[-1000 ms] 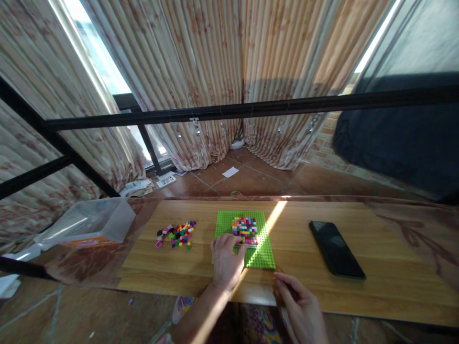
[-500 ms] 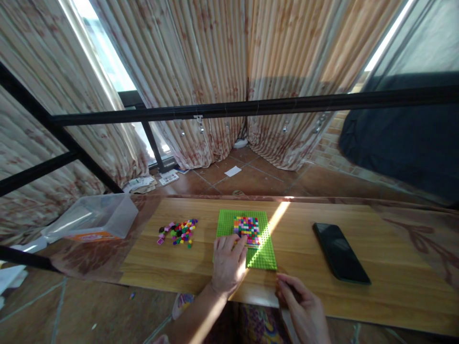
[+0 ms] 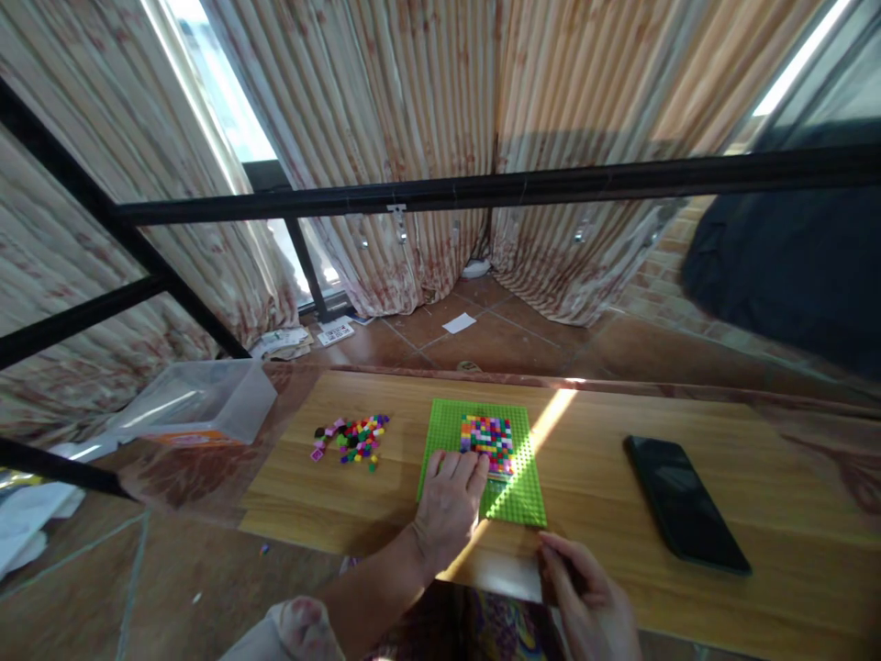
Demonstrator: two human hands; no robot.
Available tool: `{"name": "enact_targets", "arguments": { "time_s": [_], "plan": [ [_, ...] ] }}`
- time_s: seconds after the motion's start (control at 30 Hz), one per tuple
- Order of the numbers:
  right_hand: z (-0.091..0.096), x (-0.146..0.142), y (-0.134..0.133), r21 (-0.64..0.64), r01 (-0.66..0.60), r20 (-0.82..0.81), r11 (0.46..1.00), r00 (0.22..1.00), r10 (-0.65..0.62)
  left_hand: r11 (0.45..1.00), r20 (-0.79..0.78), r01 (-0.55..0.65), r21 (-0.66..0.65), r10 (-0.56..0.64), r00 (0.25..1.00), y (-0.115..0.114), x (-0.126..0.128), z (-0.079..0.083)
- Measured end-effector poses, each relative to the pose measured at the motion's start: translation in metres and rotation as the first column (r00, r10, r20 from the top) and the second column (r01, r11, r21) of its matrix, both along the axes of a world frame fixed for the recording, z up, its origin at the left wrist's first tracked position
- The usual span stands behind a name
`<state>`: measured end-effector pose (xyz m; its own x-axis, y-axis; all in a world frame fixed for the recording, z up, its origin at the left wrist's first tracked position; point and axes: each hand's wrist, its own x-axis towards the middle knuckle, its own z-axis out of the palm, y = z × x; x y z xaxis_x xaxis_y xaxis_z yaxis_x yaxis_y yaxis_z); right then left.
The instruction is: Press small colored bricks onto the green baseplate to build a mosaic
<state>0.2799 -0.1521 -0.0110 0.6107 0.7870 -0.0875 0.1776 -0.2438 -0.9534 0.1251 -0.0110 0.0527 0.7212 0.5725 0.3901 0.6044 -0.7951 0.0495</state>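
My left hand (image 3: 451,500) reaches over a green studded baseplate (image 3: 519,503), its fingers bent close together at the left edge of a multicoloured block of small building bricks (image 3: 492,442). Its fingertips touch the block's lower left side; whatever they pinch is hidden under them. My right hand (image 3: 588,592) rests at the table's front edge, just below the plate's near right corner. Thumb and forefinger come together there, and I cannot make out anything between them. Loose bricks (image 3: 362,436) in many colours lie scattered to the left of the plate.
A black phone (image 3: 685,503) lies on the wooden table (image 3: 585,459) to the right. At the left stands a clear plastic box (image 3: 213,399) with an orange label. A black metal rail (image 3: 440,195) crosses beyond the table, in front of striped curtains (image 3: 385,92).
The view has shifted a little, so the table things sit further right. My left fingers have edged closer together at the brick block. My right hand stays by the plate's near corner.
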Motion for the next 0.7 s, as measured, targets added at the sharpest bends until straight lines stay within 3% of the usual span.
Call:
{"name": "enact_targets", "arguments": {
  "time_s": [0.1, 0.23, 0.4, 0.57, 0.7],
  "plan": [
    [0.001, 0.000, 0.001, -0.013, 0.029, -0.003, 1.000, 1.000, -0.029, 0.999, 0.024, -0.011, -0.044, 0.012, 1.000, -0.001, 0.002, 0.001],
    [0.012, 0.003, 0.004, -0.022, 0.053, -0.127, 0.998, 0.990, -0.055, 0.990, 0.140, -0.046, -0.132, 0.065, 0.988, 0.000, 0.007, 0.012],
    [0.030, 0.017, 0.007, -0.010, 0.087, -0.017, 0.996, 0.996, -0.087, 0.971, 0.346, -0.113, -0.210, 0.182, 0.920, 0.006, -0.010, 0.017],
    [0.031, 0.035, 0.010, -0.059, 0.121, 0.052, 0.991, 0.992, -0.118, 0.886, 0.420, -0.346, -0.309, 0.454, 0.786, 0.013, -0.068, -0.011],
    [0.024, 0.043, 0.017, -0.157, 0.109, 0.252, 0.982, 0.965, -0.067, 0.842, 0.401, -0.410, -0.350, 0.531, 0.747, 0.012, -0.105, -0.033]
  ]
}}
